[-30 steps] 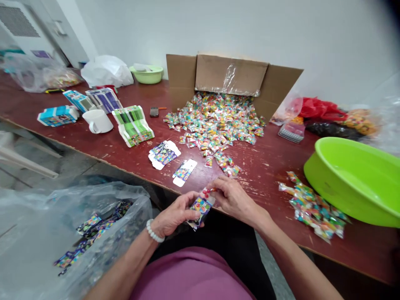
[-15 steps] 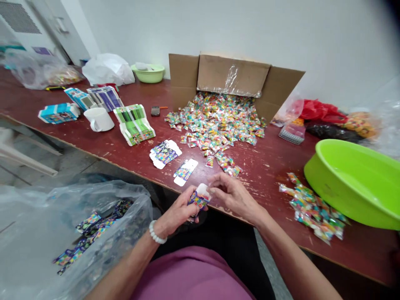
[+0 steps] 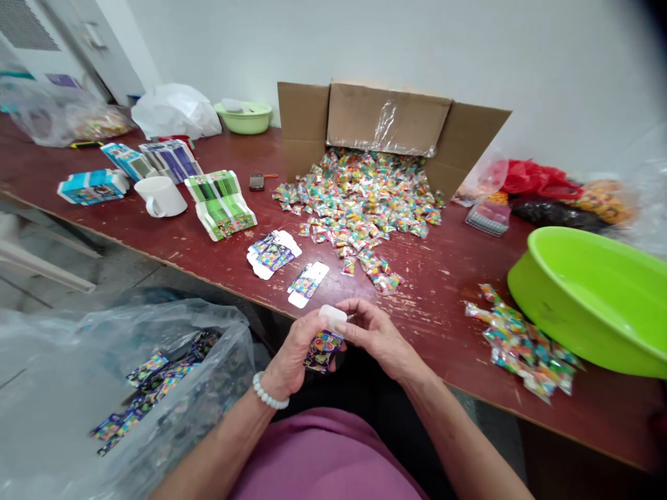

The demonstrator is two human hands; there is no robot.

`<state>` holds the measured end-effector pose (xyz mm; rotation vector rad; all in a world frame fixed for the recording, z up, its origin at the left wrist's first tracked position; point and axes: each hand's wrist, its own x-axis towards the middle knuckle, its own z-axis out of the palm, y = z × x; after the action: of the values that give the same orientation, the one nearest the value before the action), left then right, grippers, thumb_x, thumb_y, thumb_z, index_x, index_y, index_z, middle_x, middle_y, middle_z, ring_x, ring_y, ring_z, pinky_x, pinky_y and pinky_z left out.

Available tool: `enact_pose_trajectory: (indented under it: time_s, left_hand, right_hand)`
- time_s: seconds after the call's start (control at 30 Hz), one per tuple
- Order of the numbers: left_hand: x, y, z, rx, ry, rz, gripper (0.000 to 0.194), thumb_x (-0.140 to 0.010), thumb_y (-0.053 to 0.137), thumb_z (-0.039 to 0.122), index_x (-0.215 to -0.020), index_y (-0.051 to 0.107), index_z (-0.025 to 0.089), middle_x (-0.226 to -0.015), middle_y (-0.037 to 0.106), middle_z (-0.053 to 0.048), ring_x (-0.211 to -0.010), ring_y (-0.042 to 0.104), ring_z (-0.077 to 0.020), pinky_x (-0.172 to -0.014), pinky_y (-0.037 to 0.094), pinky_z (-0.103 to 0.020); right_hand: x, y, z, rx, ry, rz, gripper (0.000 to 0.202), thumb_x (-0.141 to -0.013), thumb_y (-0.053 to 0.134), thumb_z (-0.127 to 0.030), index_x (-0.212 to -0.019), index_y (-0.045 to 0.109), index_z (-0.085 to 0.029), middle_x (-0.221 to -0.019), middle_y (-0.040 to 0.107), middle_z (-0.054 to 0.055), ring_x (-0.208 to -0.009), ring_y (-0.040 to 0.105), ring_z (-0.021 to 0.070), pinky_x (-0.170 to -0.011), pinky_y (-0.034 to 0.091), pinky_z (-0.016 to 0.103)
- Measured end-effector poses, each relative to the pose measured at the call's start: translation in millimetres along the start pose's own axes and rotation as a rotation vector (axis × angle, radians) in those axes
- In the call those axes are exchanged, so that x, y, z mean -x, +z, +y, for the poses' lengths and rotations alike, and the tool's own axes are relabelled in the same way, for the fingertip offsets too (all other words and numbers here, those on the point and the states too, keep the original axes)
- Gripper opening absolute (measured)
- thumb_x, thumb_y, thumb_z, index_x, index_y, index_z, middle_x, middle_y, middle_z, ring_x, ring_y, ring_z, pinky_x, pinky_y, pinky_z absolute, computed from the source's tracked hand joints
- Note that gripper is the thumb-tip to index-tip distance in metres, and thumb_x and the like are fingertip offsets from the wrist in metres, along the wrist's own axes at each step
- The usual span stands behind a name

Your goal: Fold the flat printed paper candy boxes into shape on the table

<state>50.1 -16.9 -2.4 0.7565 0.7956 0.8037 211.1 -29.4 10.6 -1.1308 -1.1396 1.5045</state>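
My left hand (image 3: 292,351) grips a small colourful printed carton (image 3: 323,344) just in front of the table edge. My right hand (image 3: 372,333) pinches the carton's white top flap from the right, fingers bent over it. Both hands hover above my lap, near the edge of the dark red table (image 3: 442,278). A flat unfolded carton (image 3: 308,283) lies on the table just beyond my hands, and a small stack of the same flats (image 3: 274,253) sits a little further left. A heap of wrapped candies (image 3: 365,201) spills from an open cardboard box (image 3: 388,125).
A clear plastic bag (image 3: 130,375) with several filled cartons sits at my left. A green basin (image 3: 599,298) stands right, with a small candy pile (image 3: 521,347) before it. A white mug (image 3: 159,196), carton stacks (image 3: 221,205), a phone (image 3: 257,182) and other bags lie further back.
The carton has turned more upright in my left hand, and my right fingers have shifted from its open end onto the white flap, folding it over the top.
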Motion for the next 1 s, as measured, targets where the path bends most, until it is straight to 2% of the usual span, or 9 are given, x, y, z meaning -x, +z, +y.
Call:
enact_pose_trajectory:
  time_s: [0.1,0.2,0.3,0.4,0.53,0.63,0.83,0.93,1.0]
  left_hand:
    - [2,1.7,0,0.025,-0.007,0.013,0.035,-0.085,0.065,0.045,-0.101,0.065,0.014,-0.075,0.067,-0.005,-0.058,0.063,-0.0165,-0.043,0.053,-0.024]
    - [4,1.3,5,0.134,-0.136,-0.015,0.040,-0.088,0.058,0.051,-0.100,0.064,0.013,-0.074,0.068,-0.006,-0.051,0.062,-0.0143,-0.044,0.054,-0.025]
    - [4,-1.9,8,0.222,-0.242,-0.049,0.042,-0.091,0.052,0.054,-0.097,0.063,0.014,-0.068,0.067,-0.006,-0.048,0.062,-0.0158,-0.042,0.053,-0.026]
    - [3,-3.9,8,0.262,-0.248,-0.037,0.037,-0.092,0.053,0.052,-0.096,0.062,0.017,-0.064,0.066,-0.004,-0.047,0.063,-0.0168,-0.039,0.051,-0.026]
    - [4,-1.6,8,0.269,-0.220,0.004,0.037,-0.089,0.056,0.053,-0.094,0.062,0.017,-0.065,0.065,-0.002,-0.044,0.061,-0.0163,-0.037,0.050,-0.027]
    - [8,0.7,8,0.167,-0.183,0.020,0.035,-0.087,0.060,0.048,-0.098,0.065,0.015,-0.067,0.065,-0.002,-0.043,0.059,-0.0138,-0.039,0.048,-0.024]
    - [12,3.5,7,0.003,-0.122,0.050,0.048,-0.089,0.057,0.051,-0.125,0.063,0.019,-0.074,0.067,-0.003,-0.057,0.062,-0.0148,-0.044,0.049,-0.022]
    - [10,3.6,7,-0.029,-0.135,0.045,0.060,-0.090,0.049,0.061,-0.129,0.061,0.017,-0.074,0.067,-0.005,-0.056,0.060,-0.0142,-0.042,0.047,-0.021]
    - [9,2.2,8,-0.068,-0.123,0.043,0.062,-0.088,0.051,0.063,-0.127,0.064,0.016,-0.074,0.068,-0.006,-0.057,0.060,-0.0144,-0.042,0.047,-0.021]
  right_hand:
    - [0,5,5,0.063,-0.079,0.036,0.025,-0.082,0.071,-0.040,-0.092,0.065,-0.017,-0.074,0.063,-0.001,-0.059,0.056,0.0103,-0.057,0.044,0.023]
    - [3,5,5,0.168,-0.182,0.080,0.024,-0.089,0.064,-0.041,-0.090,0.068,-0.017,-0.070,0.064,0.000,-0.057,0.057,0.0114,-0.055,0.044,0.024]
    - [7,3,-1,0.299,-0.293,0.005,0.022,-0.092,0.061,-0.038,-0.091,0.071,-0.018,-0.069,0.066,0.000,-0.060,0.061,0.0129,-0.060,0.047,0.025]
    - [10,2,-9,0.444,-0.385,-0.071,0.021,-0.095,0.058,-0.034,-0.092,0.073,-0.020,-0.078,0.072,0.002,-0.070,0.065,0.0150,-0.070,0.050,0.027]
    - [10,3,-9,0.517,-0.426,-0.050,0.017,-0.094,0.059,-0.030,-0.091,0.074,-0.022,-0.093,0.074,0.004,-0.082,0.068,0.0171,-0.080,0.051,0.030]
    - [7,5,-1,0.491,-0.372,0.005,0.011,-0.089,0.065,-0.029,-0.090,0.073,-0.021,-0.094,0.074,0.005,-0.086,0.068,0.0186,-0.079,0.052,0.030]
    - [-3,8,3,0.087,-0.037,0.016,0.025,-0.070,0.081,-0.037,-0.078,0.069,-0.017,-0.074,0.070,0.000,-0.055,0.061,0.0120,-0.053,0.050,0.025]
    - [-6,7,-6,-0.100,0.043,-0.075,0.027,-0.064,0.084,-0.038,-0.070,0.069,-0.016,-0.087,0.074,0.005,-0.069,0.067,0.0162,-0.059,0.052,0.027]
    - [-7,7,-10,-0.105,0.043,-0.088,0.025,-0.065,0.084,-0.036,-0.069,0.071,-0.015,-0.093,0.075,0.007,-0.077,0.069,0.0187,-0.067,0.054,0.030]
